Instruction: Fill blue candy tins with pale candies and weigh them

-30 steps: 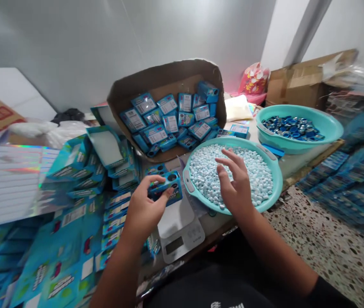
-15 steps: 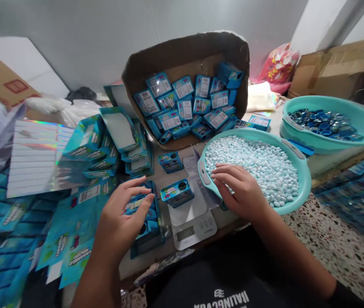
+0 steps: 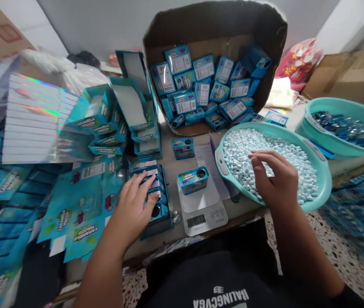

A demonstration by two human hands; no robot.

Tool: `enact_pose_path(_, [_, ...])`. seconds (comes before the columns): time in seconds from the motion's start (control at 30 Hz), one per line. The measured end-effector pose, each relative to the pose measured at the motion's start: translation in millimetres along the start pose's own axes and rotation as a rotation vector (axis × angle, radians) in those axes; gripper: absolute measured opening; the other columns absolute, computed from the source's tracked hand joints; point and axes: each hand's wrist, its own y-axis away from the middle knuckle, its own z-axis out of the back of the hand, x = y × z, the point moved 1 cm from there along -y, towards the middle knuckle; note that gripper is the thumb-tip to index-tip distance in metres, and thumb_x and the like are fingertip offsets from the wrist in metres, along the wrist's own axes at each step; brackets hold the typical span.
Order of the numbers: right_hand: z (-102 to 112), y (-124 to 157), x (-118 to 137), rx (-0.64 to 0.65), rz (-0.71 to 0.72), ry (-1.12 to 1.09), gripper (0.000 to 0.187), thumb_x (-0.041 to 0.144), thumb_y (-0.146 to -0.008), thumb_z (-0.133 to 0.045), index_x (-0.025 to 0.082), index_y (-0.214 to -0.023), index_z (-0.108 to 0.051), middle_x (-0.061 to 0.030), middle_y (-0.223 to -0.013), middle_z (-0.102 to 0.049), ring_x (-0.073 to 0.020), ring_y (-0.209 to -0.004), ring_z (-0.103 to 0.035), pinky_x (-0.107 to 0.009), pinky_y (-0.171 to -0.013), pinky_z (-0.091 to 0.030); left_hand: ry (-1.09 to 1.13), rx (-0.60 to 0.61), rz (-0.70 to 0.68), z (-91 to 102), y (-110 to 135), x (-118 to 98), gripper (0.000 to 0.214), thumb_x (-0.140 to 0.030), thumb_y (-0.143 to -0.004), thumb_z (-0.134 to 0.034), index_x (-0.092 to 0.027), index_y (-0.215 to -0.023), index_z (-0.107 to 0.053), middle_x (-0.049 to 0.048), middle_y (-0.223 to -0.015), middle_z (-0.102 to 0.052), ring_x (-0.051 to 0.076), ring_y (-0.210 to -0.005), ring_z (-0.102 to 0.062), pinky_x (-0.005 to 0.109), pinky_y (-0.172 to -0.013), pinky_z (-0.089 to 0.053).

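My left hand (image 3: 135,205) rests with its fingers apart on a row of small blue candy boxes (image 3: 157,211) standing in a display tray. One candy box (image 3: 193,180) stands upright on a white kitchen scale (image 3: 208,217) with a lit display, its round dark opening facing up. Behind it, another blue box (image 3: 183,148) stands on the table. Above the turquoise basin (image 3: 222,161) of small white and pale-blue candies (image 3: 242,149), my right hand (image 3: 274,177) has thumb and fingertips drawn together in a pinch. Whatever lies between those fingertips is too small to make out.
A tilted cardboard carton (image 3: 182,25) full of blue boxes stands at the back. Stacked display trays (image 3: 130,107) and flat printed card (image 3: 69,201) lie left. A second turquoise basin (image 3: 361,112) on the right holds round blue and silvery pieces (image 3: 342,128).
My right hand has moved from the basin's near-left rim to over the candies, its fingers now pinched. My left hand has lowered onto the boxes in the tray. The whole view has shifted.
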Motion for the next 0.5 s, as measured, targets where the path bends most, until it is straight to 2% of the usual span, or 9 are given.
enact_pose_path(0.1, [3, -5, 12, -0.03, 0.097, 0.036, 0.014, 0.012, -0.092, -0.059, 0.02, -0.099, -0.067, -0.008, -0.098, -0.071, -0.0246, -0.099, -0.067, -0.045, -0.094, -0.051, -0.018, 0.003, 0.006, 2.1, -3, -3, 0.061, -0.057, -0.102, -0.024, -0.02, -0.145, -0.048, 0.0103, -0.154, -0.039, 0.032, -0.145, -0.029, 0.057, -0.119, -0.029])
enact_pose_path(0.2, [3, -13, 36, 0.047, 0.253, -0.014, 0.022, 0.009, -0.089, -0.061, 0.022, -0.106, -0.066, -0.006, -0.1, -0.071, -0.0234, -0.103, -0.066, -0.044, -0.098, -0.05, -0.022, 0.0, 0.006, 4.0, -5, -6, 0.061, -0.056, -0.102, -0.024, -0.02, -0.145, -0.048, 0.0105, -0.153, -0.04, 0.032, -0.144, -0.03, 0.057, -0.118, -0.03])
enact_pose_path(0.3, [-11, -20, 61, 0.248, 0.3, -0.076, 0.023, 0.013, -0.093, -0.057, 0.02, -0.114, -0.063, -0.008, -0.111, -0.07, -0.0234, -0.108, -0.064, -0.042, -0.096, -0.051, -0.016, -0.014, 0.005, 3.4, -4, -5, 0.059, -0.055, -0.102, -0.026, -0.021, -0.145, -0.048, 0.0099, -0.153, -0.04, 0.031, -0.144, -0.03, 0.055, -0.118, -0.03])
enact_pose_path(0.4, [-31, -22, 77, 0.496, 0.277, 0.047, 0.034, 0.02, -0.097, -0.055, 0.015, -0.13, -0.057, -0.0138, -0.13, -0.062, -0.0283, -0.12, -0.057, -0.047, -0.098, -0.05, -0.008, -0.031, 0.001, 2.5, -4, -4, 0.058, -0.053, -0.102, -0.027, -0.02, -0.144, -0.049, 0.0102, -0.152, -0.041, 0.031, -0.143, -0.03, 0.055, -0.119, -0.03])
enact_pose_path(0.5, [-36, -23, 80, 0.628, 0.283, 0.159, 0.038, 0.022, -0.095, -0.059, 0.012, -0.131, -0.057, -0.0155, -0.139, -0.055, -0.0324, -0.128, -0.05, -0.051, -0.105, -0.045, -0.002, -0.03, -0.001, 2.0, -3, -3, 0.057, -0.052, -0.103, -0.028, -0.02, -0.144, -0.049, 0.0099, -0.152, -0.041, 0.031, -0.144, -0.029, 0.055, -0.119, -0.03])
